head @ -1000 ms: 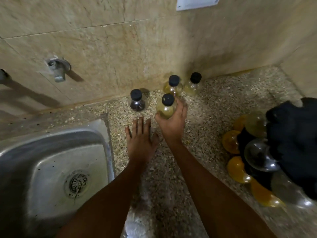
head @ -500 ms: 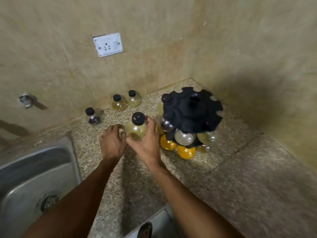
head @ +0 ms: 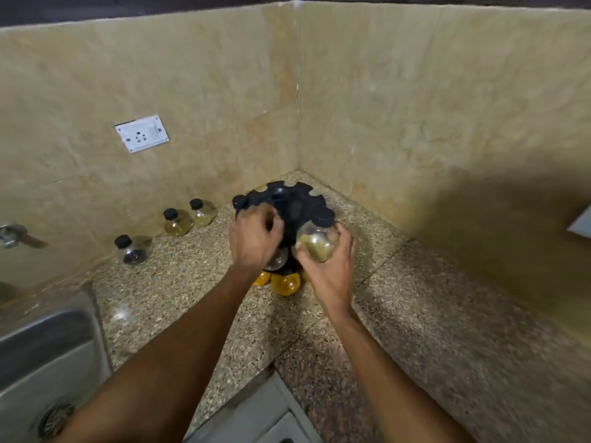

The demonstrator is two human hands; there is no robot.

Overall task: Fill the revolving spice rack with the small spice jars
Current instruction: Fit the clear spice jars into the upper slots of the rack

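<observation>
Black plastic forms the rack [head: 289,203], which stands in the corner of the speckled stone tabletop [head: 415,314] where the two tiled walls meet. Its notched top disc faces up, and orange-filled jars [head: 285,283] hang at its lower tier. The right hand [head: 329,266] is wrapped around a clear jar [head: 317,239] with pale greenish spice and a black cap, tilted, its cap touching the rack's edge. The left hand [head: 254,238] rests on the near-left side of the rack, fingers curled over it; whether it grips the disc or only steadies it cannot be told. Three more capped jars stand on the tabletop along the left wall: a dark jar [head: 131,251] nearest the sink [head: 48,346], then two yellowish ones [head: 177,222] side by side. A white socket [head: 142,133] sits on the wall above them.
</observation>
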